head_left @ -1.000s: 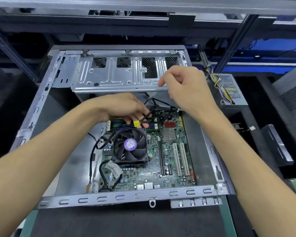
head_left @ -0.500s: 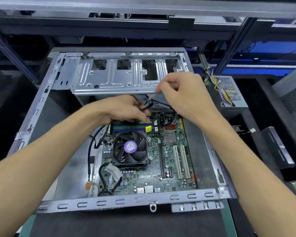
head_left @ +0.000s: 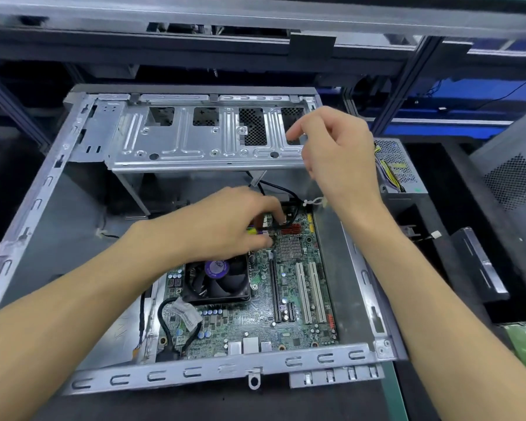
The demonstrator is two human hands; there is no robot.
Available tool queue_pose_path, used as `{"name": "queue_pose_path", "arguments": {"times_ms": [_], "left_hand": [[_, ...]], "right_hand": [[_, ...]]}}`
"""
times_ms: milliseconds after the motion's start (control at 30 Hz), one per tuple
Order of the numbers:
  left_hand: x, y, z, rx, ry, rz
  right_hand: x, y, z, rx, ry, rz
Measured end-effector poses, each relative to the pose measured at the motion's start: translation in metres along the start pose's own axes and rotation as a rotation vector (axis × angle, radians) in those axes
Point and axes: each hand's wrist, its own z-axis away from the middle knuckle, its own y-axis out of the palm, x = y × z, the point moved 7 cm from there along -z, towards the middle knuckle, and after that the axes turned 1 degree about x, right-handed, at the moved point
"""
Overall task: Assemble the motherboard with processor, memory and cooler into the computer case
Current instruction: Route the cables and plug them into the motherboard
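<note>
The open metal computer case point(head_left: 195, 373) lies flat with the green motherboard point(head_left: 289, 317) inside it. The black cooler fan point(head_left: 219, 282) with a purple label sits on the board. My left hand point(head_left: 231, 221) reaches over the board's far edge and hides the memory slots. Its fingertips pinch the end of a black cable point(head_left: 281, 218) against the board near the red connectors. My right hand point(head_left: 337, 156) hovers above the drive cage's right end, fingers loosely curled and holding nothing.
The silver drive cage point(head_left: 195, 147) spans the case's far side. A white cable tie point(head_left: 315, 202) hangs near the right wall. A power supply point(head_left: 400, 165) with yellow wires stands right of the case, and a grey case panel point(head_left: 510, 183) farther right.
My left hand slid right along the board's far edge with the cable end. My right hand let go of the cables and rose above the drive cage.
</note>
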Motion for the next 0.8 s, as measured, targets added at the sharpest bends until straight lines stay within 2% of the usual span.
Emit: {"name": "queue_pose_path", "arguments": {"times_ms": [133,233,300,367,467,800], "left_hand": [[0.003,0.000,-0.003,0.037,-0.055,0.226],[0.011,-0.010,-0.003,0.022,-0.166,0.729],[0.013,-0.010,-0.002,0.072,-0.242,1.136],[0.011,-0.009,-0.001,0.151,-0.274,1.382],[0.008,-0.009,0.002,0.240,-0.268,1.520],[0.016,-0.004,0.004,0.214,-0.420,1.886]], "right_hand": [[-0.001,0.001,0.001,0.009,0.006,0.000],[0.000,0.003,0.001,0.019,-0.005,0.010],[0.001,0.003,0.001,0.020,-0.008,-0.002],[0.000,0.002,0.000,0.017,-0.006,-0.007],[-0.001,0.003,-0.001,0.016,-0.005,-0.008],[-0.001,0.003,-0.001,0.031,-0.003,-0.004]]}}
